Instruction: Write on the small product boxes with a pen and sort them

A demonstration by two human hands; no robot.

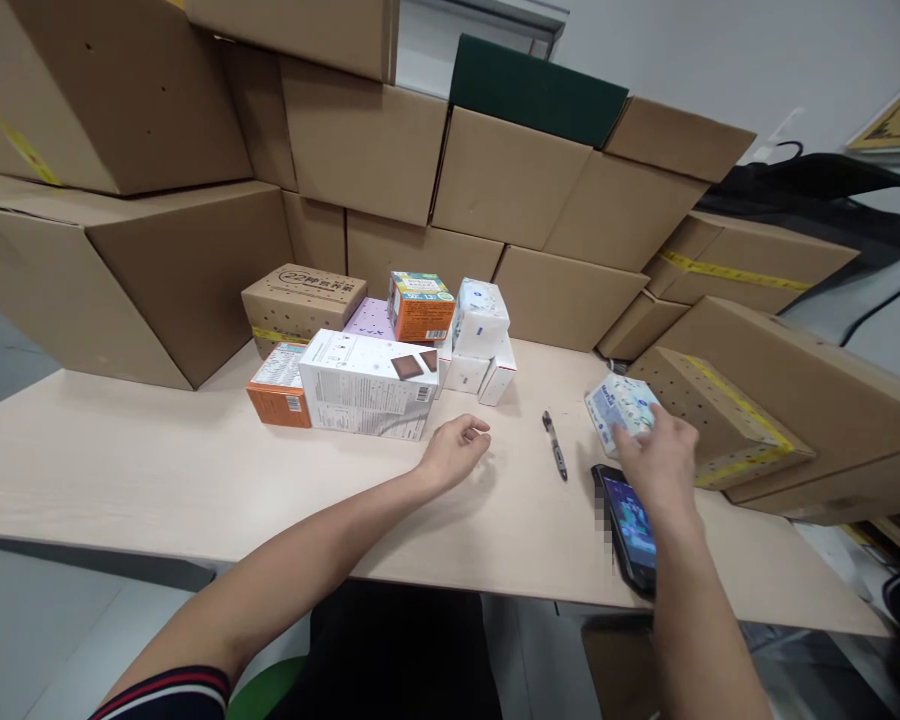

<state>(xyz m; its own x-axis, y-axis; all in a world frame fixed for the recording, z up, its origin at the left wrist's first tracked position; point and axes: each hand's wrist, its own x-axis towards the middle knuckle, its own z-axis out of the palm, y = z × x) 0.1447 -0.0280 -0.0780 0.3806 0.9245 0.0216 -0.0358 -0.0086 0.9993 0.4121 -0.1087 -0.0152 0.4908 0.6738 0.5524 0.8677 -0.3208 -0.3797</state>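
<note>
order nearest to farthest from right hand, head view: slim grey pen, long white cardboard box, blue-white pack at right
1. Blue-white rectangular pack, touching right hand
2. Slim grey pen, left of hand
3. Long white cardboard box, farther left

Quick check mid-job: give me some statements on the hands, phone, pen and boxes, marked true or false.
1. The right hand is at the white-and-blue tissue pack. True.
2. The left hand grips the black pen. False: the hand is empty, and the pen lies on the table.
3. The screen of the smartphone is lit. True.
4. The white carton with chocolate pictures lies right of the pen. False: it is left of it.
</note>
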